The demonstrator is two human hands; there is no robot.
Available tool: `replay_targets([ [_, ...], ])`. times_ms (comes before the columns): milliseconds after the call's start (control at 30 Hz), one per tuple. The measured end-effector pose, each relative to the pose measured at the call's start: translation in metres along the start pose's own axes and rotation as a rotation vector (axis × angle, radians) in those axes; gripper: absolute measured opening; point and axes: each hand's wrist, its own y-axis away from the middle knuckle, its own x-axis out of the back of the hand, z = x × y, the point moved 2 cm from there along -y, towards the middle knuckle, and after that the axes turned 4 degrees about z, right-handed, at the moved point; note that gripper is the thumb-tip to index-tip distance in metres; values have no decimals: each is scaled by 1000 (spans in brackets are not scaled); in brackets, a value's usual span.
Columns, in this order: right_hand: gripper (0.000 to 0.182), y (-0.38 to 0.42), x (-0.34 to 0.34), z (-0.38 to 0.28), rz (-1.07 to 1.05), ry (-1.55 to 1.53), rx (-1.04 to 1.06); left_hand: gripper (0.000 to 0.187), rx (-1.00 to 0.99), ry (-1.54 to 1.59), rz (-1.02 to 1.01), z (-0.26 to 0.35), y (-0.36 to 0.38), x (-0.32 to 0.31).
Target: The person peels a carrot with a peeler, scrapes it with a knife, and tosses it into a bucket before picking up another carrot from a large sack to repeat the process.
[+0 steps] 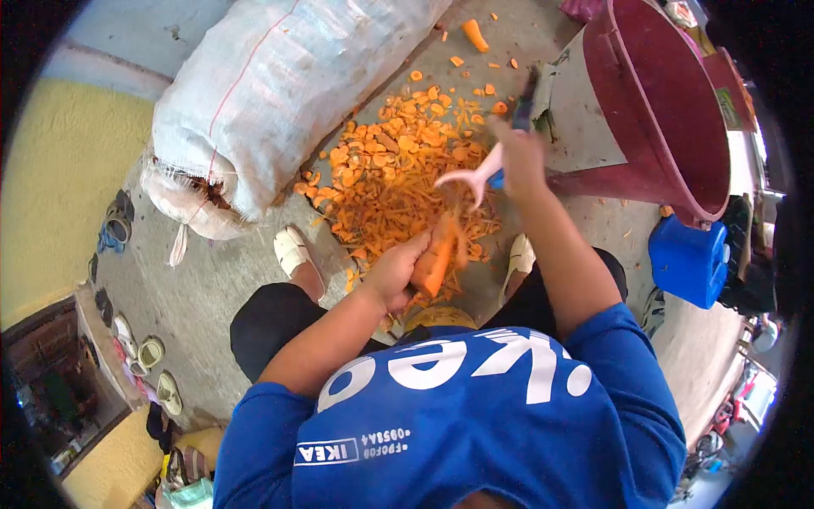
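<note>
My left hand [395,273] is closed around a carrot [434,265], which slants upward above the floor between my knees. To the right, my right hand [521,157] grips a pale pink Y-shaped peeler [471,179], its forked head just beyond the carrot's far end. The right hand is smeared by motion, and some of its fingers are hard to make out. Below both hands lies a heap of orange carrot peelings [381,208], with cut carrot slices [407,136] at its far side.
A large white woven sack [263,93] lies at the upper left. At the upper right a dark red tub [678,110] is tipped on its side, with a blue jerrycan [688,261] nearby. Several shoes [151,352] line the left. A loose carrot piece [475,36] lies farther off.
</note>
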Motion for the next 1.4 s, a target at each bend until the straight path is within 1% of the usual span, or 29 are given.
replay_targets([
  [33, 26, 3, 5, -7, -63, 485, 480, 34, 1, -2, -1, 1, -1, 3],
  [100, 29, 24, 2, -5, -153, 435, 412, 34, -1, 6, -8, 3, -5, 13],
  [133, 28, 45, -16, 0, -163, -106, -138, 34, 17, 2, -7, 7, -2, 10],
  [167, 25, 70, -23, -6, -277, -46, -75, 34, 37, -3, -6, 13, 6, 1],
  [200, 25, 77, -26, 4, -392, 69, 14, 34, 57, -10, -4, 17, 12, -5],
  [233, 25, 74, -26, 7, -388, 56, 29, 34, 58, -71, 40, 17, 14, -8],
  [267, 25, 69, -26, 8, -384, 43, 41, 34, 18, -65, 16, 15, 12, -6],
  [333, 26, 36, -18, 7, -192, 48, -30, 34, -65, -62, -36, 8, 2, 5],
  [367, 26, 21, -10, 1, -35, 50, -2, 32, -45, -7, 10, 6, -1, 8],
  [400, 24, 9, -4, 0, 73, -91, 73, 33, -67, -19, 7, 6, 0, 6],
  [467, 23, -3, 5, -1, 147, -119, 49, 33, -109, -45, -1, 10, 5, 0],
  [567, 24, 39, -12, -13, -79, -161, -88, 32, -20, 87, 42, 13, 5, 0],
  [600, 25, 55, -17, -9, -212, -122, -140, 32, -1, 72, 18, 12, 4, 3],
  [667, 26, 88, -26, -11, -394, -13, -58, 32, 41, 35, -31, 9, 0, 12],
  [700, 26, 82, -26, -6, -360, 26, -39, 33, 77, -13, 67, 8, 1, 10],
  [767, 27, 56, -23, 8, -288, 105, -7, 34, 55, -19, 51, 3, 0, 6],
  [800, 28, 36, -15, 6, -147, 22, -50, 34, 40, -23, 40, 2, 0, 5],
  [867, 28, -6, 6, 6, 50, 19, -13, 33, 49, -35, 8, 0, -2, 10],
  [967, 29, 24, 0, -16, -24, -123, -58, 33, 31, -11, -17, 3, 0, 11],
  [1000, 27, 45, -11, -14, -127, -114, -51, 32, 12, 18, -19, 6, 1, 8],
  [1067, 27, 78, -22, -1, -368, 29, 10, 32, 11, 18, -11, 7, 0, 7],
  [1133, 27, 71, -23, 1, -314, 64, -5, 32, 56, -41, 7, 4, -1, 10],
  [1167, 27, 63, -22, 1, -284, 80, -12, 32, 43, -39, -8, 4, 0, 10],
  [1233, 28, 17, -5, 6, -87, -56, -29, 33, 12, -40, -39, 7, 2, 8],
  [1267, 28, 3, 1, 8, 9, -124, -38, 33, 6, -45, -21, 6, 1, 9],
  [1367, 28, 24, 2, -25, 25, -104, -98, 34, -11, -23, 23, 4, -1, 11],
  [1400, 29, 39, -4, -23, -82, -93, -91, 34, -17, 14, 32, 5, 1, 8],
])
